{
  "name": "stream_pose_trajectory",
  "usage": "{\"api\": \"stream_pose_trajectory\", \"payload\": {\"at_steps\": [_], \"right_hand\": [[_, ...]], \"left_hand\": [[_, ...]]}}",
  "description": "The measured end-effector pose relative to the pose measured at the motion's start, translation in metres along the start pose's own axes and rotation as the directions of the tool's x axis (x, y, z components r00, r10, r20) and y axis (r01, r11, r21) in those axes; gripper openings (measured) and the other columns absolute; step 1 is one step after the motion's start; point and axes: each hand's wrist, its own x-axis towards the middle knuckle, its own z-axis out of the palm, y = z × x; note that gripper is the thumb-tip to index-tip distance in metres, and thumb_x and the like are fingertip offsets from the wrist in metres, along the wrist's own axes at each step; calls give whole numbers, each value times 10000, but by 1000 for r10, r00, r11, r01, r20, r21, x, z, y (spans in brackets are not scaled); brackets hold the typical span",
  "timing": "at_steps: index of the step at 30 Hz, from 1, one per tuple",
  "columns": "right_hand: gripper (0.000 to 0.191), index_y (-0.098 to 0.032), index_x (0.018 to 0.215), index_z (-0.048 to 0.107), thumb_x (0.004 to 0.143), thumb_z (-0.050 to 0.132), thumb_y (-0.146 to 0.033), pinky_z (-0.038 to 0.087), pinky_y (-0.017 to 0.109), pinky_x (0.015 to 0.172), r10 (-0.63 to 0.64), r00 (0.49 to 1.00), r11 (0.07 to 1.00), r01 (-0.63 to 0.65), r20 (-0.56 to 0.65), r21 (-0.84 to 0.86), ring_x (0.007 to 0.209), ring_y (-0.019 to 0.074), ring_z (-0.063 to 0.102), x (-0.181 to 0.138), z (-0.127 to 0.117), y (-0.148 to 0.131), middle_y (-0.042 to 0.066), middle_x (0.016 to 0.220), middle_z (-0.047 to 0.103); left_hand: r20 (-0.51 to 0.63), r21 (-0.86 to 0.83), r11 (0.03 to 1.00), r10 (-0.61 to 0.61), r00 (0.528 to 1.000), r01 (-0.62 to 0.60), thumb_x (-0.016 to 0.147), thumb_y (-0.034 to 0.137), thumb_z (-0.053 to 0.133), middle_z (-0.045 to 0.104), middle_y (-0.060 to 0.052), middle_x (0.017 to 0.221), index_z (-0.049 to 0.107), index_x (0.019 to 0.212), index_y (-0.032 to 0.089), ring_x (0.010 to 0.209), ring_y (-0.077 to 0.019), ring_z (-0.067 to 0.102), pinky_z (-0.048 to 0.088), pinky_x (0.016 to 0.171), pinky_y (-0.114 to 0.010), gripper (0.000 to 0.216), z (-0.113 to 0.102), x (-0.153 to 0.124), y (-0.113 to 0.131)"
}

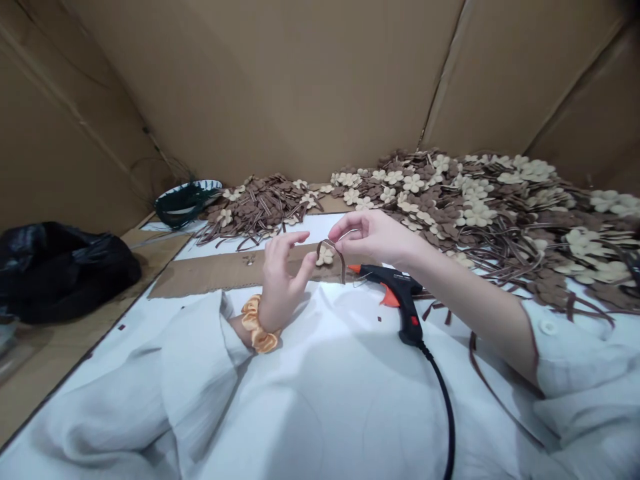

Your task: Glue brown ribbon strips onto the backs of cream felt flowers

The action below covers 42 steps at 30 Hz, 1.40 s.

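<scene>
My right hand (367, 235) pinches a narrow brown ribbon (342, 261) between thumb and fingertips. The ribbon arches over, one end hanging down on the right and the other bending towards my left thumb. Facing it, my left hand (286, 270) is open, thumb and fingers spread; its thumb tip is close to the ribbon, and I cannot tell whether they touch. Behind the ribbon a cream felt flower (325, 256) shows near a flat cardboard strip (210, 272). A black glue gun (400, 287) with an orange nozzle and trigger lies below my right forearm.
Brown and cream felt flowers with ribbons form a large pile (465, 193) at the back right and a smaller pile (265, 207) at back centre. A dark green coil in a bowl (185, 200) and a black plastic bag (65, 270) stand left. Cardboard walls (280, 87) enclose the table.
</scene>
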Motion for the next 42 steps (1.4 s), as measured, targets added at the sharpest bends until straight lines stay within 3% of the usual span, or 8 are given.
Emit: {"api": "stream_pose_trajectory", "payload": {"at_steps": [5,13,19,25,30,37,42], "right_hand": [[152,-172,798,561,672,614,-104,438,182,524,80,995,995,-83,55,60,608,103,607,-3,7,2,-19,647,623],[167,-158,810,532,696,601,-57,448,173,558,115,992,984,-120,42,135,588,82,591,-6,16,0,-25,630,607],[183,-159,830,530,691,604,-66,436,153,532,78,997,994,-80,25,74,631,88,592,-5,16,3,-4,672,619],[160,-170,833,520,702,591,-113,345,129,412,48,999,999,-47,-13,3,479,60,504,-8,19,4,-42,551,556],[153,-172,813,507,697,590,-116,367,143,410,44,998,998,-46,-55,-32,461,72,515,-11,21,2,-42,512,558],[193,-168,781,518,663,669,-151,365,136,402,86,988,992,-96,-130,-77,471,78,552,-10,24,2,-31,533,595],[123,-171,751,537,698,648,-175,399,158,436,83,991,993,-91,-105,-73,520,100,584,-11,27,1,-16,549,603]], "left_hand": [[32,34,995,89,995,-90,845,264,550,632,-55,1019,583,1020,200,1001,-202,524,379,911,-341,190,-2,-3,7],[36,-66,995,74,997,-72,851,243,549,674,-26,859,638,864,197,869,-184,558,399,840,-332,101,-2,-6,8],[71,-153,988,37,997,-26,839,230,556,679,-32,815,663,820,189,835,-189,567,404,813,-335,116,1,-5,6],[91,-197,976,-73,993,90,817,227,577,672,-15,762,674,769,190,779,-176,574,409,779,-314,114,0,-8,11],[118,-203,969,-122,986,144,814,228,569,664,-5,725,681,751,192,746,-167,577,420,743,-292,133,-1,-10,17],[130,-175,982,-45,990,67,744,296,664,685,-10,777,651,746,197,782,-187,572,404,778,-330,100,-2,-10,15],[70,-102,993,-52,996,59,754,270,660,675,11,723,637,699,204,739,-176,572,386,772,-340,90,-1,-11,15]]}}
